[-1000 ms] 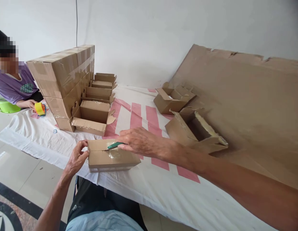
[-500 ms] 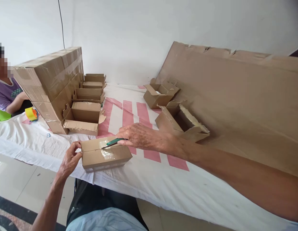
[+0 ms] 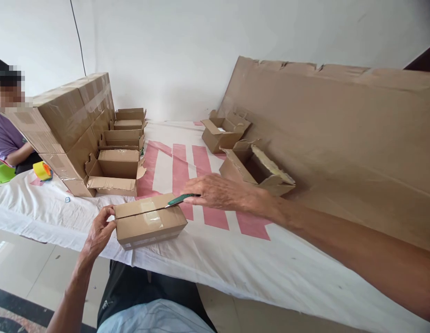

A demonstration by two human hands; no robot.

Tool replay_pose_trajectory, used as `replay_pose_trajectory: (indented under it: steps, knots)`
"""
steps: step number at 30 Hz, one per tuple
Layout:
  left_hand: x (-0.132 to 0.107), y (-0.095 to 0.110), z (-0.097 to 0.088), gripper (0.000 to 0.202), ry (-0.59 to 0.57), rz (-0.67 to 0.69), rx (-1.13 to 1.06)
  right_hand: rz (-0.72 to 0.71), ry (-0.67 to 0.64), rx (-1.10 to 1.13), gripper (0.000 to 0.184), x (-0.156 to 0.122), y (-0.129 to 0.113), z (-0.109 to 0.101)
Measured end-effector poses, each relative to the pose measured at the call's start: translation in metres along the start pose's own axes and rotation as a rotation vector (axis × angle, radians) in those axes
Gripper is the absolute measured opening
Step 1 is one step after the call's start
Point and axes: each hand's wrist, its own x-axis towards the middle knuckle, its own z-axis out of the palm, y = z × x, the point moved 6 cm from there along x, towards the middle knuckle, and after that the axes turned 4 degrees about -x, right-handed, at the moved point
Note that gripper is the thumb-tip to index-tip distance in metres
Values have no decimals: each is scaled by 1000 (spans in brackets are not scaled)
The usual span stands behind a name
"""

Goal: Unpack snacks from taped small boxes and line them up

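A closed cardboard box (image 3: 145, 231) lies near the front edge of the cloth-covered table, with clear tape (image 3: 153, 218) across the middle of its top seam. My left hand (image 3: 99, 229) grips the box's left end, thumb and fingers bent against it. In my right hand (image 3: 211, 190) is a green utility knife (image 3: 180, 199), held by fingers wrapped round its handle. Its blade points left and rests at the seam close to the box's right end. Left of the tape the seam shows as a dark gap.
Open cardboard boxes (image 3: 113, 178) stand behind on the left, beside taped stacked cartons (image 3: 62, 120). Two more open boxes (image 3: 256, 166) sit before a large cardboard sheet (image 3: 333, 138). A yellow tape roll (image 3: 42, 171) lies far left, near a seated person (image 3: 10, 138).
My right hand has drawn the knife rightward along the seam, from the tape to near the box's right end. The seam gap looks wider. My left hand stays on the box.
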Motion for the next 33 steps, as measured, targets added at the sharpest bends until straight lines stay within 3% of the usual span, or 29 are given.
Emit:
replay_pose_trajectory:
  steps: [1, 3, 5, 6, 9, 13, 16, 19, 22, 25, 28, 33]
  knots:
    - [-1, 1, 0, 17, 5, 0, 2, 3, -54, 12, 29, -9, 6, -7]
    - [-2, 1, -1, 16, 7, 1, 16, 109, -30, 52, 32, -33, 28, -23]
    - [-2, 1, -1, 16, 4, 8, 36, 285, 123, 136, 33, -66, 54, -27]
    - [-2, 1, -1, 16, 4, 13, 42, 373, 216, 182, 37, -85, 65, -19]
    - [1, 1, -1, 17, 0, 17, 40, 609, 356, 295, 44, -138, 82, 50]
    - [3, 1, 0, 22, -42, 12, 2, 724, 404, 211, 42, -179, 67, 163]
    - [2, 1, 0, 28, -71, 18, -38, 748, 490, -7, 39, -191, 55, 198]
    - [-2, 2, 1, 37, -117, 19, -52, 727, 538, -116, 38, -189, 52, 200]
    - [-6, 2, 0, 49, -175, 18, -14, 729, 620, -73, 39, -176, 49, 186]
    - [-7, 0, -1, 68, -213, 18, 37, 757, 727, 211, 40, -153, 37, 167]
    - [-8, 0, -3, 87, -252, 6, 63, 719, 680, 625, 44, -116, 13, 154]
    - [-12, 4, -3, 109, -326, -6, 102, 582, 589, 935, 54, -72, -26, 138]
